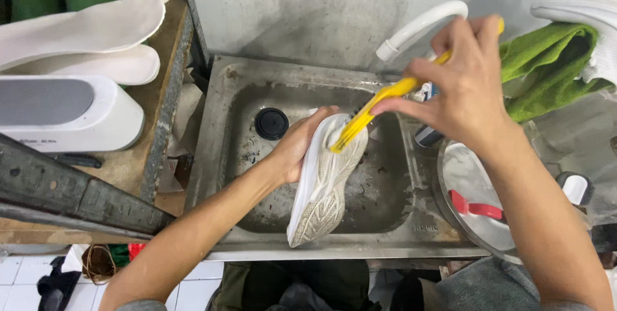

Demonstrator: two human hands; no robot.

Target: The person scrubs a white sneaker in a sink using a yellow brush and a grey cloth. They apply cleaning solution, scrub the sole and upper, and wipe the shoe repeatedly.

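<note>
1. While held over the steel sink [218, 157] sole-up, white shoe [324, 182] could slip: left hand [299, 147] only cups its upper end, fingers curled around the edge, heel hanging free above the basin.
2. Gripped near mid-handle, yellow brush [366, 113] may skid off the wet sole; right hand [466, 86] closed around it, bristles pressing at the toe end.
3. Could knock the white faucet spout [421, 25] just behind the right hand on a wide stroke.
4. Might splash dirty water into the metal bowl [475, 208] with its red-handled tool [475, 208], just right of the sink.
5. Could dampen the green towel [546, 67] nearby.
</note>
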